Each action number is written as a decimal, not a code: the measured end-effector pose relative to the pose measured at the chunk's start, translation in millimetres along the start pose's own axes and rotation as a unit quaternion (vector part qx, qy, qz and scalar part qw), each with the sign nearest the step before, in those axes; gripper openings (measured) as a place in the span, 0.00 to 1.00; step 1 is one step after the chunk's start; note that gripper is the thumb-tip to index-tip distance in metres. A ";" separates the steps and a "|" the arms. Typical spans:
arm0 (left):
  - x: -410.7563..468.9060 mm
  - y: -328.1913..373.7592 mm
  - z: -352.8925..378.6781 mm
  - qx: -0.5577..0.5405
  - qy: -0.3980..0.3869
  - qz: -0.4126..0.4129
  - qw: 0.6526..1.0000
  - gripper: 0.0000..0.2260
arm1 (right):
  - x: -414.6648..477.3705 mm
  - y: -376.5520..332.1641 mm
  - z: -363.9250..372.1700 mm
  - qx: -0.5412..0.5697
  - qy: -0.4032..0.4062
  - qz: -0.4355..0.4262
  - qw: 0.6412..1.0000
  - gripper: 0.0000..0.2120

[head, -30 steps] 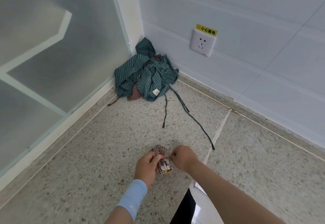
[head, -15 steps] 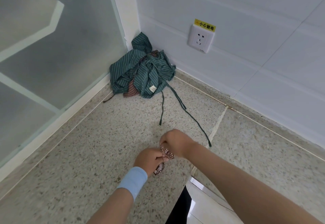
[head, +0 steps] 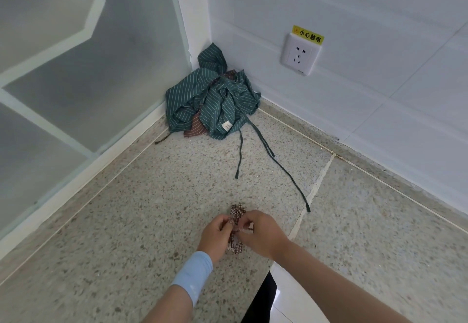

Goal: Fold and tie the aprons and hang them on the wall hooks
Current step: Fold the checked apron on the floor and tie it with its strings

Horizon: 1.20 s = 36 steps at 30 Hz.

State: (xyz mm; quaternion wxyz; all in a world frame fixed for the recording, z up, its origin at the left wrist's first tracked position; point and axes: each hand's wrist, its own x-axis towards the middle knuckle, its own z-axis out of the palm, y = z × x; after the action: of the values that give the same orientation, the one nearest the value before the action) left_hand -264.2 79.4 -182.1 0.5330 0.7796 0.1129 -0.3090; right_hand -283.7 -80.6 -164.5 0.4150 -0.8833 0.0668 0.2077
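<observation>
Both hands met low over the speckled floor [head: 126, 221], near the bottom middle of the view. Between them was the checked apron [head: 237, 213], rolled into a small brown-and-white bundle. The left hand [head: 215, 234] had its fingers curled round the left side of the bundle, with the thumb and first fingertips pressed together on the cloth near its top. The right hand [head: 262, 231] came from the other side. Its fingers [head: 247, 222] were bent and closed in a pinch on a thin part of the same cloth, which was too small to tell more exactly. The fingertips of the two hands almost touched each other. One end of the bundle stood out above the hands and the other end showed below them. I could not tell whether it rested on the floor or was held just over it. A light blue cuff [head: 192, 275] covered the left wrist. Well apart from the hands, the green apron [head: 210, 99] lay in a crumpled heap in the corner where the frosted glass panel [head: 88, 82] met the tiled wall [head: 354, 107]. A bit of brown striped cloth [head: 193, 130] showed under its front edge. Its straps [head: 239, 155] ran loose over the floor toward the hands, and the longest ended near the right hand without touching it. On the wall was a white socket [head: 300, 54] with a yellow label [head: 307, 36] above it.
</observation>
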 end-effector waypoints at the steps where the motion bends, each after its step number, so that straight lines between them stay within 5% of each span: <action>1: 0.0 3.7 0.0 -0.030 -0.013 -0.025 0.999 0.08 | -2.3 0.1 2.4 0.009 0.018 -0.013 1.000 0.09; 4: -0.8 13.9 -0.9 -0.078 -0.056 -0.069 0.993 0.09 | -6.1 2.1 9.1 0.026 0.059 -0.045 0.997 0.14; 10: 0.6 9.1 -3.4 -0.162 -0.078 -0.162 0.970 0.07 | -1.1 6.2 10.7 0.049 0.091 -0.073 0.992 0.04; 14: -2.3 4.8 -1.0 -0.164 -0.049 -0.175 0.970 0.10 | 0.1 12.0 6.1 -0.025 0.067 -0.099 0.993 0.02; 20: -8.9 0.3 9.1 -0.319 0.041 -0.266 0.909 0.09 | -2.4 20.7 1.2 -0.134 0.084 -0.128 0.979 0.03; 24: -9.1 -10.9 7.9 -0.274 0.075 -0.209 0.936 0.10 | -7.2 34.3 -6.1 -0.210 0.095 -0.051 0.972 0.04; 29: -9.5 -13.1 13.2 -0.315 0.011 -0.161 0.935 0.13 | -6.5 22.3 -10.0 -0.125 0.029 0.070 0.989 0.07; 36: -4.4 -5.1 12.9 -0.395 0.046 -0.203 0.895 0.14 | 4.0 11.3 -10.0 -0.334 0.071 0.031 0.939 0.10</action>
State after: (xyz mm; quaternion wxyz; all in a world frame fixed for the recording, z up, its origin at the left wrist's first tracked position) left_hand -275.0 70.5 -186.5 0.7169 0.4783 0.4061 -0.3039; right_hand -280.2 -95.3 -168.4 0.0834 -0.9809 0.0504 0.1682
